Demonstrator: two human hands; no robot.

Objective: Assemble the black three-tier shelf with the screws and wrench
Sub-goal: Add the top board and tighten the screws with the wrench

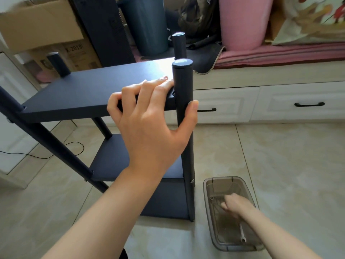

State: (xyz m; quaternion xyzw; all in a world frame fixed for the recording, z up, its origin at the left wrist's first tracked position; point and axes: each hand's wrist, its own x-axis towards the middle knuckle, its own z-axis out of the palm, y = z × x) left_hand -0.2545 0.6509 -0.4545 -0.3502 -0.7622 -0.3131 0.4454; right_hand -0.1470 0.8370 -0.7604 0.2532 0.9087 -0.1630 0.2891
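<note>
The black three-tier shelf [89,90] stands upright on the tiled floor, its three boards fixed between round black posts. My left hand [149,120] grips the front right corner of the top board, fingers on top and thumb round the near right post [183,139]. A screw head [192,181] shows on that post at the middle tier. My right hand [233,203] reaches down into a clear grey plastic box [208,186] on the floor, fingers curled; whatever it holds is blurred. A small silver wrench [242,234] lies in the box just below that hand.
White cabinets with black drawer handles [309,104] run along the back right under a cushioned bench. Cardboard boxes [41,25], a dark bin [147,25] and a pink roll [242,21] stand behind the shelf. A black cable [56,154] trails across the floor at left.
</note>
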